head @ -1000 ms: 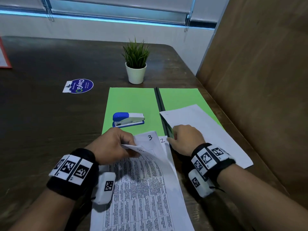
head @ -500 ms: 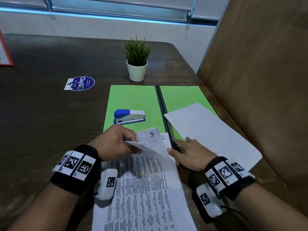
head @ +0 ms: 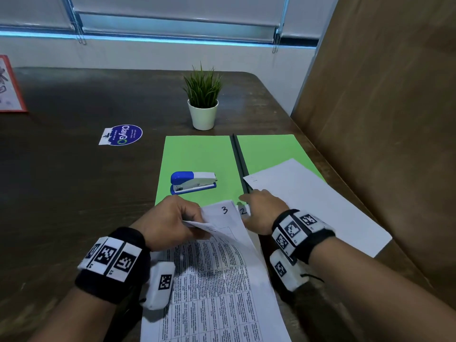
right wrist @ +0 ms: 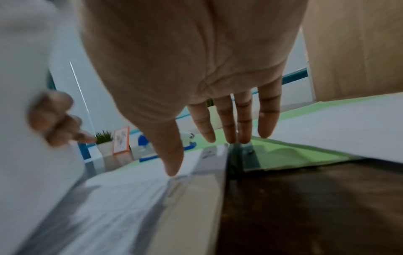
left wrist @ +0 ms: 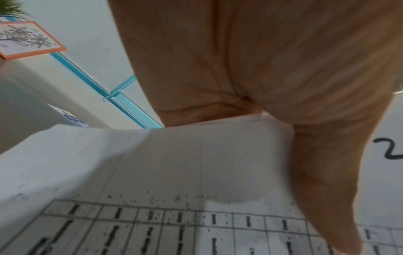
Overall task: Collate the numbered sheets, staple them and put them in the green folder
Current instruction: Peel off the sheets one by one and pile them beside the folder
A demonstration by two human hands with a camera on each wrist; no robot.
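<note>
A pile of printed sheets (head: 214, 287) lies at the table's near edge. My left hand (head: 172, 220) pinches the top sheets' far left corner and holds it lifted, so sheet 3 (head: 223, 209) curls up and sheet 2 (head: 243, 211) shows under it. In the left wrist view the thumb presses the lifted paper (left wrist: 174, 155). My right hand (head: 261, 209) hovers flat with straight fingers (right wrist: 242, 120) over the pile's far right corner and holds nothing. The green folder (head: 197, 156) lies open beyond. A blue and white stapler (head: 193, 182) sits on its left half. A blank sheet (head: 313, 203) lies across its right half.
A small potted plant (head: 202, 104) stands behind the folder. A round blue sticker (head: 122, 135) lies on the dark table (head: 74, 181) at the left, and a red-framed picture (head: 8, 85) at the far left. A brown panel (head: 382, 107) walls off the right side.
My right hand let go of the blank sheet, which now rests further right, and came back left to the pile's far corner. My left hand kept its pinch on the lifted corner.
</note>
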